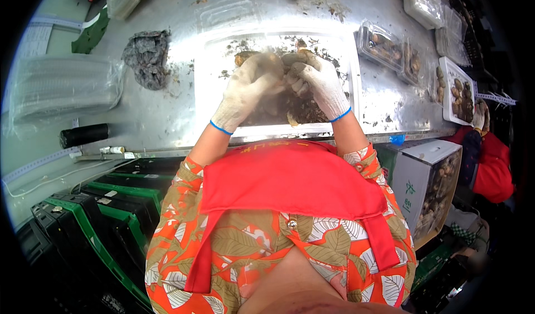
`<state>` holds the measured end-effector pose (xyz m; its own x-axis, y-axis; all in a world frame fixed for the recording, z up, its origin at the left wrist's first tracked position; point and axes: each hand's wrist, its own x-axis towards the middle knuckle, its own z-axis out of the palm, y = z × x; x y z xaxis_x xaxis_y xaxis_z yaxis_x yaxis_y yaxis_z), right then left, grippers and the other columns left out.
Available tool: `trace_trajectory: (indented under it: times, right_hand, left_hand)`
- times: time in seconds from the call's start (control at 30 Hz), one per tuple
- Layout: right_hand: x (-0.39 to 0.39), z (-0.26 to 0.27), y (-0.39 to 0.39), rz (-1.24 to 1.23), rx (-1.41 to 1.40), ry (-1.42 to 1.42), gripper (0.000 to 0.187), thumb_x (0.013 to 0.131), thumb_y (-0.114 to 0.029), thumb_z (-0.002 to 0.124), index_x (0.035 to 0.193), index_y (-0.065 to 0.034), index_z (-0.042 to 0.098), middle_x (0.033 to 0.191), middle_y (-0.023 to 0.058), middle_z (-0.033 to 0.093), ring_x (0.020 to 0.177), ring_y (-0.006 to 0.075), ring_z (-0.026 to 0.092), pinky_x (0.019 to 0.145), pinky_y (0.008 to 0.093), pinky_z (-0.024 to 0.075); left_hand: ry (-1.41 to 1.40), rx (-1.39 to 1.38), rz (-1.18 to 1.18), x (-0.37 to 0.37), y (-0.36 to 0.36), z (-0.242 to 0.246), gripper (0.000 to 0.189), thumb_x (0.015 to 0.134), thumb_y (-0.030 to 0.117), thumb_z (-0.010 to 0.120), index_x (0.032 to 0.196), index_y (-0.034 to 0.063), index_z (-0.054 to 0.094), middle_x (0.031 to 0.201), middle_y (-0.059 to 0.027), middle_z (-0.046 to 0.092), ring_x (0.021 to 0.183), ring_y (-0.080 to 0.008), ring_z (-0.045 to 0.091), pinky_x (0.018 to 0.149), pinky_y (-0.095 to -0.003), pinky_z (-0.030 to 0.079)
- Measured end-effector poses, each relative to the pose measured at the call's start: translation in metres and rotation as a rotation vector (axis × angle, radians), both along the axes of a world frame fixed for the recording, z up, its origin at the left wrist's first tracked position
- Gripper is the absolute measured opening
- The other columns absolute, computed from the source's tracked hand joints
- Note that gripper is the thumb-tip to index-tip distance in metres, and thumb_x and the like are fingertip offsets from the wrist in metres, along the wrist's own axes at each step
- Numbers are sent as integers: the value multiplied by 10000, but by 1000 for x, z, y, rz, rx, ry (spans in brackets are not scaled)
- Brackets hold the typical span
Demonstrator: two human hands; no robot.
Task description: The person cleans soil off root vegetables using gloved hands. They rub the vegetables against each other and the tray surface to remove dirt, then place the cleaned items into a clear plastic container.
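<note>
Both my hands wear white knit gloves with blue cuffs. They work close together over a shallow white tray [355,101] with dark soil and plant debris on its bottom. My right hand [319,80] has its fingers curled around a brown tuber [292,59]. Blurred, my left hand [253,80] bends its fingers near the tuber's left end; whether it grips anything is hidden. Another brown tuber [244,57] shows just beyond the left hand. More dark soil [309,111] lies in the tray below the right hand.
Left on the metal table lie a grey rag [146,59] and wrapped clear plastic trays [67,84]. Filled clear clamshell boxes [380,46] stand right, near a white tray of tubers [453,86] and a co-worker's gloved hand [480,115]. A carton [422,180] and black-green crates [100,230] flank me.
</note>
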<state>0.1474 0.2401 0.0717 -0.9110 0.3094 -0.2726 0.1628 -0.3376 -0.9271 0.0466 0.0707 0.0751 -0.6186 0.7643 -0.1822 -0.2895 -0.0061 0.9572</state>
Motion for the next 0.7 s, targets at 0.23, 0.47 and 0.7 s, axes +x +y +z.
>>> trace_trajectory:
  times: [0.23, 0.47, 0.7]
  right_hand:
    - [5, -5, 0, -44, 35, 9, 272, 797, -56, 598, 1042, 40, 668, 826, 50, 672, 651, 86, 609, 552, 212, 477]
    - [12, -13, 5, -142, 31, 28, 239, 836, -69, 542, 1010, 37, 667, 790, 41, 664, 593, 79, 586, 502, 217, 466]
    - [27, -21, 20, -82, 120, -9, 254, 883, -131, 511, 1004, 25, 671, 800, 36, 673, 621, 83, 596, 538, 211, 482]
  left_hand:
    - [364, -387, -211, 0, 1, 17, 497, 873, 225, 617, 1320, 21, 542, 1122, -133, 652, 1004, -174, 626, 874, -302, 507]
    - [271, -206, -214, 10, 7, 20, 586, 822, 306, 656, 1347, 75, 535, 1093, -147, 680, 965, -256, 665, 879, -342, 512]
    - [378, -235, -172, 9, 8, 15, 579, 810, 291, 667, 1335, 78, 543, 1192, -180, 628, 1138, -290, 589, 988, -360, 446]
